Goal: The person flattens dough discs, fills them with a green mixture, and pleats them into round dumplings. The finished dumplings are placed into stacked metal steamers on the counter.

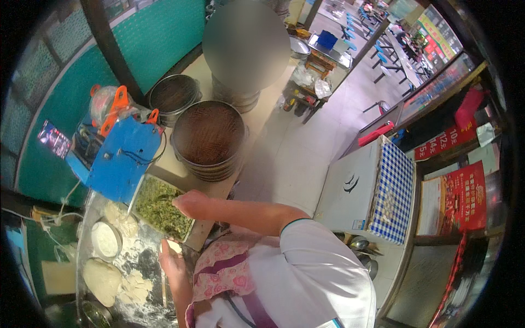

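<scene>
A rectangular tray of chopped green filling (158,207) lies before me. My right hand (192,203) is at the tray's right edge, fingers closed around something thin that reaches into the filling; what it is cannot be made out. Just below the tray, my left hand (171,260) holds a pale round dough wrapper (175,247). A thin wooden rolling pin (165,287) lies beside the left forearm. To the left on the floured surface are a large dough lump (102,281), several small flattened dough pieces (135,287) and a bowl of flour (105,240).
Stacked round steamer trays (209,137) stand beyond the filling, with another stack (174,96) behind. A blue machine panel (123,160) rises at the left, near a lit phone (54,139). A metal bowl (97,313) sits at the lower left. A white chest (348,184) stands across the floor.
</scene>
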A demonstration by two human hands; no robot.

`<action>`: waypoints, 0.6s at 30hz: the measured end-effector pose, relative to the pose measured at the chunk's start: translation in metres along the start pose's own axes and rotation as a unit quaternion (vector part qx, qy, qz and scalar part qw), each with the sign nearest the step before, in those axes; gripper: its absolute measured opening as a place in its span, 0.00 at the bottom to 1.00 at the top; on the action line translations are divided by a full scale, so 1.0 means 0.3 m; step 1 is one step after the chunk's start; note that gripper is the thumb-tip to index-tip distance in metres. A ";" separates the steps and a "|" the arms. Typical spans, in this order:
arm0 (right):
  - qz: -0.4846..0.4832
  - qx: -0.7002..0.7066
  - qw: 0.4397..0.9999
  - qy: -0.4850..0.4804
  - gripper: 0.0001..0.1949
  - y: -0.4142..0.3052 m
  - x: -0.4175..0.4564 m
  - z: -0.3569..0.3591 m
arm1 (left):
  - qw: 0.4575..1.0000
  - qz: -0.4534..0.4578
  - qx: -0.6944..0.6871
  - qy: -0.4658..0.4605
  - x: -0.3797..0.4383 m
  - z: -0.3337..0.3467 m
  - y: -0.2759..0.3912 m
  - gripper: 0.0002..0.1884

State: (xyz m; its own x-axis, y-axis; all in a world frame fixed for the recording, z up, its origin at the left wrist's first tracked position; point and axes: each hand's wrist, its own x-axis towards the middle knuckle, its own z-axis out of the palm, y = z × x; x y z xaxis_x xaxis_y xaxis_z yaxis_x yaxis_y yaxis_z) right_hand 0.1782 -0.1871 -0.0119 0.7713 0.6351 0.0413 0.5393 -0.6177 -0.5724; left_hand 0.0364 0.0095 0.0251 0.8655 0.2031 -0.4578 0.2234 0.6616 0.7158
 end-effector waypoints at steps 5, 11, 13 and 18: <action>-0.028 -0.030 0.997 -0.070 0.06 -0.088 -0.044 -0.143 | 0.999 0.003 -0.008 0.042 -0.003 -0.026 0.001 0.09; -0.011 0.120 0.989 0.082 0.02 0.008 -0.039 -0.013 | 0.992 -0.010 -0.060 0.113 -0.010 -0.031 -0.004 0.12; 0.036 0.044 0.998 -0.036 0.03 -0.121 -0.047 -0.169 | 0.993 -0.009 -0.036 0.115 -0.045 -0.034 0.023 0.11; 0.002 0.003 1.000 -0.026 0.06 -0.044 -0.108 -0.112 | 0.994 0.031 0.036 0.098 -0.034 -0.089 -0.021 0.06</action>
State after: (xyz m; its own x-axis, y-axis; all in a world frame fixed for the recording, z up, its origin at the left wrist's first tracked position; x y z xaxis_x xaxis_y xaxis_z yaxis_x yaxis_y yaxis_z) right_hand 0.1574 -0.2151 0.0218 0.7552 0.6554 -0.0041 0.5335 -0.6184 -0.5770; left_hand 0.0143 0.0225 0.0112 0.7763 0.3828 -0.5009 0.2108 0.5912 0.7785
